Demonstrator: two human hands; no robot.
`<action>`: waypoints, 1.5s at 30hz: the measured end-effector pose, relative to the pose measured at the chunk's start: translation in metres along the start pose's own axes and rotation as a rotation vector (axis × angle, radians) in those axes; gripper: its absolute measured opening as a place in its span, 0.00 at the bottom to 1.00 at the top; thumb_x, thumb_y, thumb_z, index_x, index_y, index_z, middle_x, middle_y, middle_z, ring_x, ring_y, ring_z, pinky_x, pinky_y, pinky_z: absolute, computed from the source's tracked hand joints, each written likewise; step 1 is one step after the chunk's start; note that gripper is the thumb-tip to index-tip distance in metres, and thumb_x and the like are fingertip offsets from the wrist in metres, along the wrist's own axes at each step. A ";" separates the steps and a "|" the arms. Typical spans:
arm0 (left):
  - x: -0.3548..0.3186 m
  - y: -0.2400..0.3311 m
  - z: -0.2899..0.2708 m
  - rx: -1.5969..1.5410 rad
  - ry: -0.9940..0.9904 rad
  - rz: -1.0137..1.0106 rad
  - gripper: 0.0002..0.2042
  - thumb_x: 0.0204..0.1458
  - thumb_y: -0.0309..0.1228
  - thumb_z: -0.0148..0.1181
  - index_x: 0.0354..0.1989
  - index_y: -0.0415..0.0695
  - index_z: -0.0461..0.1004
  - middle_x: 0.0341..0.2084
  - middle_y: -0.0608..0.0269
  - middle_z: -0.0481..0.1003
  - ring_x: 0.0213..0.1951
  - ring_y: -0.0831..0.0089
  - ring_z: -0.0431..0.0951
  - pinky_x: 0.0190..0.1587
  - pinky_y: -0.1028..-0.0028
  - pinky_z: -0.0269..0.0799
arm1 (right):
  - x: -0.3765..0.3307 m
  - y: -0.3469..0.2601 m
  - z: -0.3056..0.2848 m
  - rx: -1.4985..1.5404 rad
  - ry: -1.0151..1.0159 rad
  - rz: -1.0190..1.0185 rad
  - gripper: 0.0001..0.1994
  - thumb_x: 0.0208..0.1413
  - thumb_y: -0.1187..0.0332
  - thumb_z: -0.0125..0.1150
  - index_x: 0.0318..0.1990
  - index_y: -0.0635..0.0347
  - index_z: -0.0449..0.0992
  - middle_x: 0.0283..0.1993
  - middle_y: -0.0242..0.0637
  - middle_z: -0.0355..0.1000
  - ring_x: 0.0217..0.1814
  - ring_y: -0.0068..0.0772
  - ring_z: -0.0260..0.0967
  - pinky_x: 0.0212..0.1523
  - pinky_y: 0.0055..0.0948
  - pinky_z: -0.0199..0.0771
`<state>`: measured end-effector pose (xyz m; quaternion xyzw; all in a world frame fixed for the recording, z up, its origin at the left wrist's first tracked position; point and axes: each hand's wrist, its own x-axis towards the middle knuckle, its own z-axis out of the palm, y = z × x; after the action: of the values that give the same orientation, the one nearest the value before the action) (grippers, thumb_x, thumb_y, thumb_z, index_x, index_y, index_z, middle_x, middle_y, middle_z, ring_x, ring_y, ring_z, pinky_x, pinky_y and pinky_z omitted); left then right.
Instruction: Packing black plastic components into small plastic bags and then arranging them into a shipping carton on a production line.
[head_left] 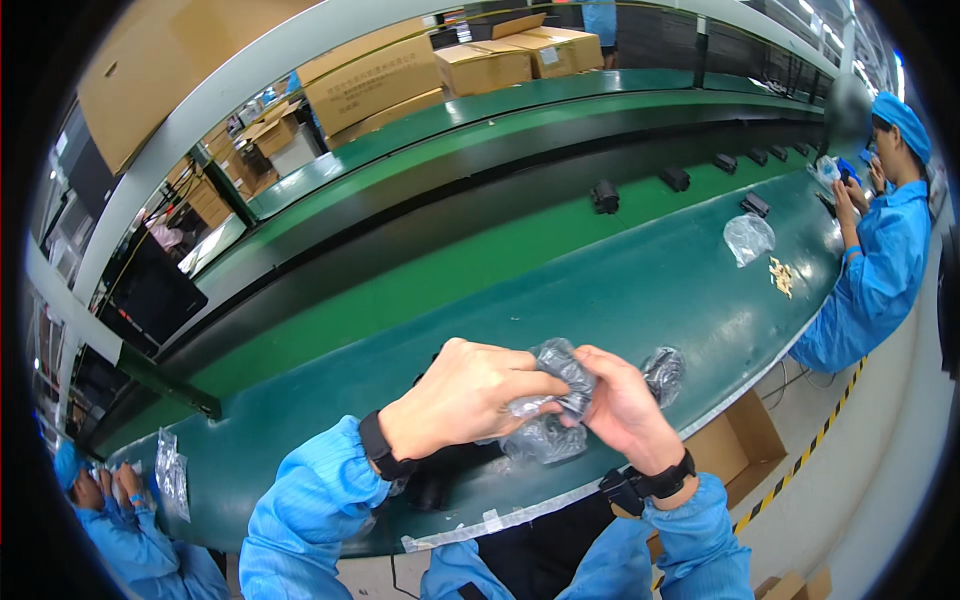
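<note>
My left hand [475,392] and my right hand [628,408] meet above the green worktable. Between them is a crinkled clear plastic bag [565,372] with something dark showing through. The left fingers pinch the bag's lower side, and the right hand cups it from the other side. Just below, a second clear plastic bag [545,440] lies on the table, partly covered by my hands. To the right of my right hand rests a bagged dark item [663,374]. Black objects [432,488] sit under my left forearm, mostly hidden by it.
Beyond the green table [330,390], a green conveyor belt [470,270] carries several black devices [604,197]. A co-worker in blue [880,270] sits at the right, another [130,530] at the far left. An open cardboard box [735,450] stands below the table edge.
</note>
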<state>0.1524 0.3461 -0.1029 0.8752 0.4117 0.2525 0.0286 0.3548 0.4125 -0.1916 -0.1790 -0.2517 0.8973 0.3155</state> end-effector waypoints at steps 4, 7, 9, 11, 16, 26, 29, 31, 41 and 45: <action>0.000 -0.003 0.001 -0.056 0.035 -0.089 0.09 0.41 0.27 0.74 0.33 0.49 0.85 0.18 0.66 0.73 0.21 0.66 0.75 0.22 0.69 0.69 | 0.001 0.009 -0.013 -0.010 0.031 0.002 0.09 0.69 0.66 0.48 0.42 0.61 0.72 0.36 0.42 0.76 0.32 0.38 0.77 0.25 0.38 0.80; 0.006 -0.004 -0.002 -0.084 0.025 -0.119 0.08 0.41 0.23 0.73 0.31 0.46 0.84 0.19 0.64 0.74 0.21 0.65 0.75 0.23 0.69 0.68 | -0.007 0.006 -0.020 -0.038 0.037 0.028 0.09 0.69 0.65 0.48 0.42 0.60 0.71 0.35 0.42 0.76 0.28 0.38 0.77 0.23 0.36 0.79; 0.007 -0.006 0.000 -0.131 0.089 -0.152 0.07 0.42 0.22 0.72 0.31 0.44 0.83 0.20 0.61 0.75 0.21 0.64 0.76 0.24 0.69 0.69 | -0.012 0.005 -0.024 -0.062 0.054 0.036 0.09 0.69 0.64 0.49 0.42 0.60 0.71 0.35 0.43 0.76 0.27 0.37 0.76 0.22 0.35 0.79; 0.008 -0.007 0.001 -0.177 0.152 -0.183 0.07 0.43 0.21 0.71 0.32 0.42 0.82 0.21 0.58 0.76 0.22 0.64 0.77 0.25 0.69 0.69 | -0.012 0.005 -0.032 -0.111 0.069 0.050 0.09 0.69 0.64 0.50 0.42 0.60 0.71 0.34 0.43 0.75 0.25 0.36 0.76 0.22 0.33 0.78; 0.015 0.001 -0.011 -0.147 0.215 -0.330 0.05 0.47 0.23 0.70 0.32 0.39 0.81 0.22 0.56 0.77 0.23 0.65 0.76 0.27 0.71 0.69 | -0.014 0.015 -0.043 -0.295 0.277 -0.089 0.09 0.68 0.65 0.52 0.39 0.61 0.71 0.30 0.37 0.73 0.26 0.28 0.74 0.23 0.26 0.75; 0.019 0.001 -0.001 -0.094 0.354 -0.323 0.04 0.51 0.25 0.68 0.32 0.38 0.80 0.23 0.57 0.77 0.25 0.66 0.76 0.29 0.71 0.69 | -0.040 0.010 -0.021 -0.961 0.547 -0.739 0.05 0.62 0.74 0.58 0.34 0.66 0.73 0.29 0.32 0.72 0.28 0.18 0.69 0.27 0.20 0.70; 0.023 0.001 -0.002 -0.109 0.294 -0.324 0.04 0.50 0.25 0.68 0.32 0.38 0.80 0.23 0.57 0.77 0.25 0.62 0.78 0.30 0.70 0.71 | -0.055 -0.009 -0.030 -0.953 0.579 -0.966 0.02 0.60 0.79 0.57 0.35 0.66 0.73 0.29 0.34 0.72 0.28 0.18 0.69 0.27 0.19 0.69; 0.024 0.002 -0.002 -0.104 0.203 -0.359 0.03 0.50 0.24 0.66 0.32 0.38 0.80 0.24 0.56 0.78 0.27 0.59 0.79 0.32 0.69 0.73 | -0.064 -0.029 -0.042 -1.392 0.695 -0.891 0.08 0.52 0.77 0.63 0.41 0.64 0.75 0.42 0.42 0.72 0.41 0.36 0.73 0.40 0.31 0.75; 0.021 -0.009 -0.015 -0.513 0.418 -0.445 0.06 0.50 0.17 0.56 0.36 0.37 0.68 0.30 0.58 0.78 0.34 0.77 0.76 0.39 0.75 0.71 | -0.069 -0.051 -0.078 -1.020 0.394 -0.567 0.25 0.52 0.71 0.67 0.59 0.59 0.71 0.54 0.49 0.72 0.54 0.51 0.73 0.53 0.43 0.75; 0.016 -0.015 -0.022 -0.281 0.401 -0.457 0.05 0.52 0.19 0.52 0.36 0.39 0.69 0.29 0.58 0.77 0.32 0.75 0.75 0.36 0.76 0.70 | -0.061 -0.048 -0.075 -0.052 0.129 -0.354 0.20 0.67 0.62 0.52 0.60 0.64 0.67 0.54 0.49 0.73 0.52 0.51 0.74 0.47 0.44 0.77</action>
<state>0.1395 0.3642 -0.0810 0.6805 0.5559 0.4611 0.1235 0.4588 0.4307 -0.2152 -0.1971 -0.2815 0.8076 0.4793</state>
